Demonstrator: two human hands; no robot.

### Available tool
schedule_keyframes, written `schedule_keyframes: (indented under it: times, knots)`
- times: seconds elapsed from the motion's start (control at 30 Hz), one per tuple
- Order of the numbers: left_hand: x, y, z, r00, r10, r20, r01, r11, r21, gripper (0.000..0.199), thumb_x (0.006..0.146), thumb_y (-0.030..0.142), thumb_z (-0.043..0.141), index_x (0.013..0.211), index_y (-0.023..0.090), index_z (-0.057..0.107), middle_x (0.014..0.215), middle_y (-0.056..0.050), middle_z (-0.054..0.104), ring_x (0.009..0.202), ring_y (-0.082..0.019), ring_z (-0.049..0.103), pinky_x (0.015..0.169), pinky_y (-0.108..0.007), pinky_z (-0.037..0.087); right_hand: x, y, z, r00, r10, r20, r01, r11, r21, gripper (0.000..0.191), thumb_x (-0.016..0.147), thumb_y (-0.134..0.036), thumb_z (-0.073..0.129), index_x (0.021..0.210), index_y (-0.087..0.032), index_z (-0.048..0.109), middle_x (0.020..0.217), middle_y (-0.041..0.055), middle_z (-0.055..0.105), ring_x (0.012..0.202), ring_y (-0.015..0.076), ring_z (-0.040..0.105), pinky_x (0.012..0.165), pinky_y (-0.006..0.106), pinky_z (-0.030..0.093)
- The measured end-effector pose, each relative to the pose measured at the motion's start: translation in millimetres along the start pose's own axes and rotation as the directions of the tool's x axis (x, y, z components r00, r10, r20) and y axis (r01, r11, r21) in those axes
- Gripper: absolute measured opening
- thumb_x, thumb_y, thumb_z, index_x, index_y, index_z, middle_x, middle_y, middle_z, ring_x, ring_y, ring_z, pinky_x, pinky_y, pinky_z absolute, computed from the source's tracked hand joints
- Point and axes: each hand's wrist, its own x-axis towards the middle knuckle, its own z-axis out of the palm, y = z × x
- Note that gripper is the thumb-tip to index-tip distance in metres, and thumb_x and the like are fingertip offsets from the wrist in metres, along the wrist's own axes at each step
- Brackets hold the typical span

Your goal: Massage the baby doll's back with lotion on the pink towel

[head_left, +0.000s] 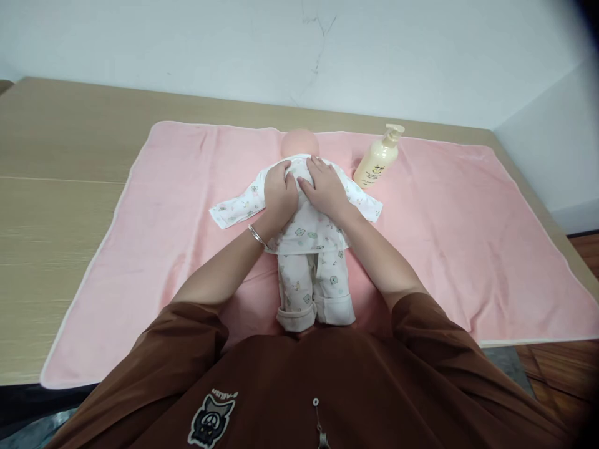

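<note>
A baby doll (304, 236) dressed in a white printed top and matching trousers (297, 284) lies lengthwise in front of me. Its smooth round head (300, 143) points away, with no face showing. Both sleeves spread outward, and the trouser cuffs are rolled up near my body. My left hand (281, 194) rests flat on the left side of the doll's upper body, a silver bangle at the wrist. Across from it, my right hand (326, 188) lies flat on the right side, fingers toward the doll's neck. Neither hand grips anything. The cloth under both palms is hidden.
A cream pump bottle (375, 163) leans to the right on the pink blanket (154, 218), just beyond the doll's right sleeve. The blanket covers much of the wooden table (60, 187). Behind the table rises a white wall (210, 50) with a crack.
</note>
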Motion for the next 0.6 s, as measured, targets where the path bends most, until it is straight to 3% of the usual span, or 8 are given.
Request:
schedule_keyframes:
  times: [0.1, 0.2, 0.3, 0.4, 0.47, 0.53, 0.6]
  knots:
    - [1, -2, -1.2, 1.000, -0.023, 0.003, 0.023, 1.000, -0.008, 0.031, 0.094, 0.016, 0.049, 0.117, 0.018, 0.069, 0.128, -0.013, 0.074, 0.125, -0.028, 0.066, 0.117, -0.045, 0.050, -13, -17, 7, 0.996, 0.054, -0.074, -0.061, 0.994, -0.094, 0.065, 0.109, -0.034, 0.038, 0.161, 0.004, 0.037, 0.169, 0.0288, 0.037, 0.161, 0.0394, 0.034, 0.133, 0.058, 0.026]
    - [0, -3, -3.0, 1.000, -0.011, 0.020, 0.012, 0.998, -0.058, 0.029, 0.096, 0.019, 0.047, 0.116, 0.021, 0.069, 0.124, -0.009, 0.076, 0.120, -0.026, 0.068, 0.113, -0.043, 0.052, -18, -26, 10, 0.995, -0.095, -0.037, 0.090, 0.990, -0.111, 0.058, 0.106, -0.020, 0.035, 0.160, -0.001, 0.042, 0.172, 0.0225, 0.036, 0.163, 0.0347, 0.030, 0.135, 0.056, 0.023]
    - [-2, -4, -3.8, 1.000, 0.006, 0.014, -0.005, 0.997, -0.077, 0.031, 0.099, 0.021, 0.043, 0.118, 0.022, 0.068, 0.123, -0.009, 0.076, 0.118, -0.024, 0.068, 0.111, -0.041, 0.053, -7, -13, 4, 0.978, -0.207, 0.040, 0.208, 0.977, -0.036, 0.057, 0.104, -0.020, 0.037, 0.159, -0.010, 0.047, 0.173, 0.0138, 0.038, 0.165, 0.0302, 0.028, 0.136, 0.055, 0.021]
    - [-2, -6, -3.1, 0.999, 0.027, 0.018, -0.026, 0.999, -0.045, 0.031, 0.098, 0.021, 0.046, 0.120, 0.022, 0.068, 0.128, -0.009, 0.075, 0.123, -0.024, 0.067, 0.115, -0.041, 0.051, 5, 6, -3, 0.988, -0.148, 0.047, 0.146, 0.988, 0.046, 0.058, 0.107, -0.031, 0.037, 0.162, -0.013, 0.045, 0.175, 0.0117, 0.035, 0.164, 0.0294, 0.030, 0.136, 0.054, 0.024]
    - [-2, -8, -2.5, 1.000, 0.024, 0.019, -0.024, 0.999, -0.033, 0.031, 0.097, 0.021, 0.048, 0.121, 0.022, 0.067, 0.130, -0.009, 0.074, 0.126, -0.024, 0.066, 0.117, -0.042, 0.050, 3, 8, -5, 0.999, -0.046, 0.016, 0.045, 0.998, 0.040, 0.061, 0.107, -0.035, 0.037, 0.163, -0.010, 0.041, 0.173, 0.0161, 0.036, 0.162, 0.0337, 0.034, 0.134, 0.059, 0.026]
    - [-1, -9, -2.6, 1.000, 0.011, 0.024, -0.010, 0.999, -0.037, 0.032, 0.097, 0.022, 0.048, 0.122, 0.022, 0.067, 0.132, -0.009, 0.074, 0.128, -0.025, 0.066, 0.118, -0.043, 0.050, -8, -3, -5, 0.999, 0.028, -0.022, -0.029, 1.000, -0.013, 0.062, 0.107, -0.033, 0.037, 0.162, -0.003, 0.040, 0.170, 0.0232, 0.039, 0.159, 0.0397, 0.036, 0.131, 0.065, 0.028]
    - [0, -9, -3.4, 0.999, -0.004, 0.041, 0.006, 0.999, -0.038, 0.033, 0.096, 0.022, 0.048, 0.123, 0.021, 0.068, 0.134, -0.010, 0.074, 0.128, -0.025, 0.066, 0.118, -0.043, 0.050, -23, -20, -3, 1.000, -0.010, -0.029, 0.008, 0.998, -0.065, 0.060, 0.106, -0.026, 0.036, 0.159, 0.000, 0.042, 0.169, 0.0264, 0.039, 0.160, 0.0419, 0.035, 0.130, 0.065, 0.028]
